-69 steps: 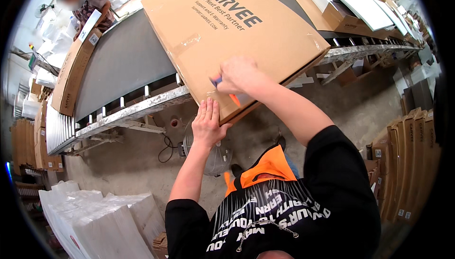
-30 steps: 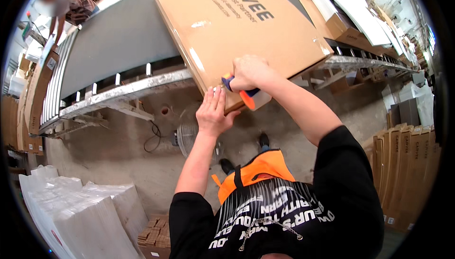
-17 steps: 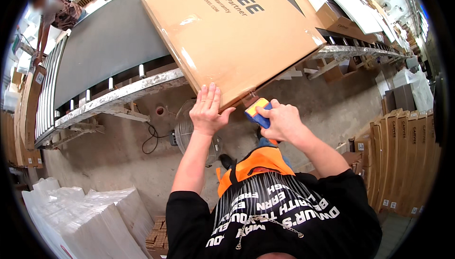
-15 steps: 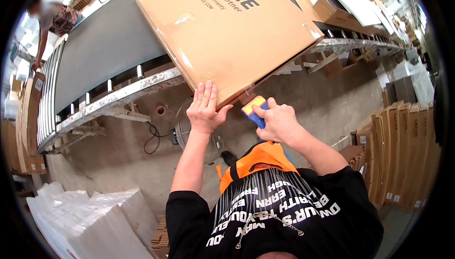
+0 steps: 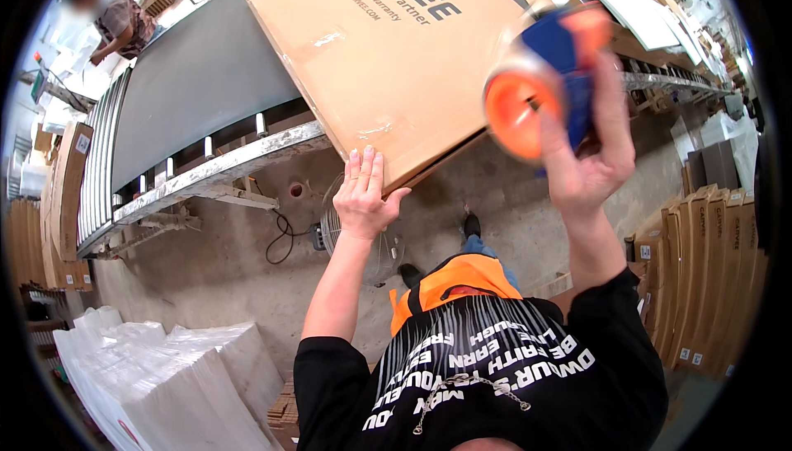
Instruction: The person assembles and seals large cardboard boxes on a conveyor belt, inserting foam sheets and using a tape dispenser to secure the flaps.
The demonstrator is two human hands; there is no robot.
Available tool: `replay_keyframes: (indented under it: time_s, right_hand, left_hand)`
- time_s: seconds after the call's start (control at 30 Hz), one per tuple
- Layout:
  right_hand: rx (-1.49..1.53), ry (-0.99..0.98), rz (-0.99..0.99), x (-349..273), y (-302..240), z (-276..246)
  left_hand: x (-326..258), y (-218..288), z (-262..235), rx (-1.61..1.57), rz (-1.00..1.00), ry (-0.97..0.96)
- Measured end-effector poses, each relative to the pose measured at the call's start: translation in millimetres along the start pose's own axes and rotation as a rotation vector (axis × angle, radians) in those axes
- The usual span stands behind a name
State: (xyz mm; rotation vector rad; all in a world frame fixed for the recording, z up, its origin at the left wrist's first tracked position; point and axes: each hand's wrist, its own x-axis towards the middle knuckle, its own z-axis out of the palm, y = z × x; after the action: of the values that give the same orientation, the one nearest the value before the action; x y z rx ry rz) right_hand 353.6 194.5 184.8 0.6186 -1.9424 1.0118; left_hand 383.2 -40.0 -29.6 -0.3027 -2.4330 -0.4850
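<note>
A large brown cardboard box (image 5: 388, 63) lies flat on the conveyor, its near corner jutting toward me over the frame. Across that corner my left hand (image 5: 363, 199) rests with straight fingers, the palm at the edge and the thumb apart. My right hand (image 5: 594, 146) grips a blue and orange tape dispenser (image 5: 569, 55), raised over the right side of the box and blurred by motion. Its round orange hub faces left. Whether any tape still links it to the box I cannot tell. Clear tape shines on the box top near my left fingers.
To the left runs the dark conveyor belt (image 5: 202, 80) with a worn metal rail (image 5: 223, 158). Below it stand a floor fan (image 5: 332, 228) and a black cable. White foam sheets (image 5: 165, 368) are stacked at lower left, flattened cartons (image 5: 709, 270) at right. A co-worker (image 5: 124, 22) stands far left.
My right hand has swung the tape dispenser up and right from the box's near edge. My left hand stays on the corner. The co-worker's arm has drawn back from the carton at far left.
</note>
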Motion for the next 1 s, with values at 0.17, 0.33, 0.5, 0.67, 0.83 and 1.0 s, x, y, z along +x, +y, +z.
replay_keyframes:
  time_s: [0.17, 0.33, 0.5, 0.67, 0.83, 1.0]
  right_hand:
    - [-0.409, -0.683, 0.209, -37.2, 17.8, 74.1]
    - [-0.61, -1.305, 0.374, -49.2, 16.1, 84.7]
    - [-0.623, -1.315, 0.339, -112.3, 25.3, 24.8]
    - [-0.493, -1.039, 0.33, -152.3, 11.1, 7.4]
    - [-0.571, -1.097, 0.363, -172.8, 4.6, 11.7]
    - [-0.658, -1.531, 0.152, -165.5, 34.7, 119.4]
  left_hand:
    - [1.7, 1.5, 4.3, -0.065, -0.009, 0.038]
    - [-4.0, -7.6, -0.5, -0.067, -0.009, 0.041]
    - [-2.3, -7.8, 0.4, -0.081, 0.004, 0.048]
    - [-3.0, -15.4, -10.1, -0.042, 0.029, 0.032]
    - [-0.4, -18.3, -16.2, 0.019, 0.036, -0.015]
    - [3.3, -14.5, -11.9, 0.054, 0.103, -0.021]
